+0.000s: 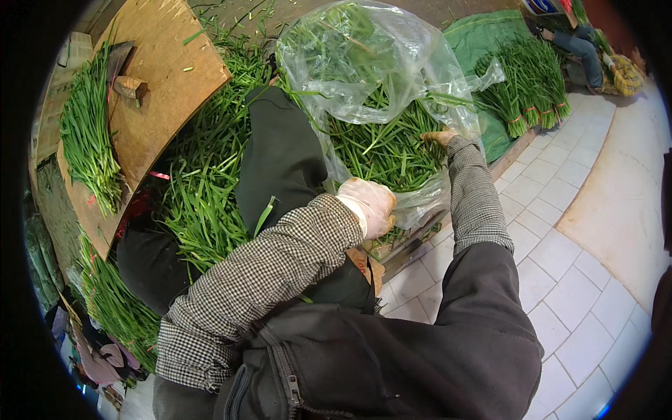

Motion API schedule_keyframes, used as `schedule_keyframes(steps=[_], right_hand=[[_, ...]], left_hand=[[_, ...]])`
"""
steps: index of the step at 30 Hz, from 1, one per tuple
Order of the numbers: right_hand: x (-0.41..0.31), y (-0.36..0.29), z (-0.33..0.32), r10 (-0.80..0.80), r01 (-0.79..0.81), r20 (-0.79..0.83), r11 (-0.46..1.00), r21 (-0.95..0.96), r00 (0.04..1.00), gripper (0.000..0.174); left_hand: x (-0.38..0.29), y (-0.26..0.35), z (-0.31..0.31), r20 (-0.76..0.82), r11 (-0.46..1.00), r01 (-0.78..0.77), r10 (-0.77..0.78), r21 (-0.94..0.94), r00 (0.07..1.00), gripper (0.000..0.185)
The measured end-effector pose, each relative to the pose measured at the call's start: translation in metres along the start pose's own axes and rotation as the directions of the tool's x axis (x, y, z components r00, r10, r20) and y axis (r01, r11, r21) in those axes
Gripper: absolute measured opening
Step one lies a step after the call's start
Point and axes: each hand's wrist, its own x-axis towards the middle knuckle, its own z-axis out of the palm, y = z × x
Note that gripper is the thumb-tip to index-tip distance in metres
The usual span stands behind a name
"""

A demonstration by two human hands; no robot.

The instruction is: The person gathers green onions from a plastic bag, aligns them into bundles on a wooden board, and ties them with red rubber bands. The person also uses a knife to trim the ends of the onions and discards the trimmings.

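Observation:
A large clear plastic bag [362, 100] lies before me, its mouth open over loose green leaves [388, 149] that look like garlic chives. My left hand [367, 207], in a pale stained glove, is closed on the bag's near rim. At the bag's right side is my right hand [440, 137], a finger or thumb pointing left over the leaves; the rest of it is partly hidden by the sleeve and film, so its grip is unclear. More loose leaves [205, 210] lie in a heap left of the bag, around my dark-clad knee.
A wooden board [163, 68] at upper left holds a tied chive bundle [89, 136] and a wide-bladed knife with a wooden handle [130, 87]. Tied bundles [525, 84] stand on a green woven sheet [483, 31]. Another person's leg [580, 55] shows at upper right, beyond white floor tiles [556, 252].

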Motion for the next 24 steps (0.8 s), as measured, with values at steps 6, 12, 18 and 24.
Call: schedule_keyframes(steps=[6,12,18,24], right_hand=[[0.003,0.004,0.015,-0.074,0.063,-0.176,0.996,-0.063,0.982,0.098],[-0.038,0.006,0.002,-0.236,0.233,-0.212,0.972,-0.042,0.948,0.087],[-0.068,-0.004,0.028,-0.156,0.157,-0.054,0.784,0.601,0.986,0.063],[-0.103,-0.037,0.084,-0.32,0.345,-0.153,0.921,0.181,0.935,0.074]], left_hand=[[0.007,0.0,0.001,-0.074,0.997,0.077,-0.077,-0.008,0.994,0.04],[0.06,-0.025,-0.005,-0.158,0.878,0.385,-0.439,-0.284,0.885,0.062],[0.135,-0.079,0.029,0.071,0.397,0.342,-0.559,-0.852,0.826,0.092],[0.162,-0.084,0.047,0.107,0.092,0.143,-0.317,-0.985,0.942,0.068]])
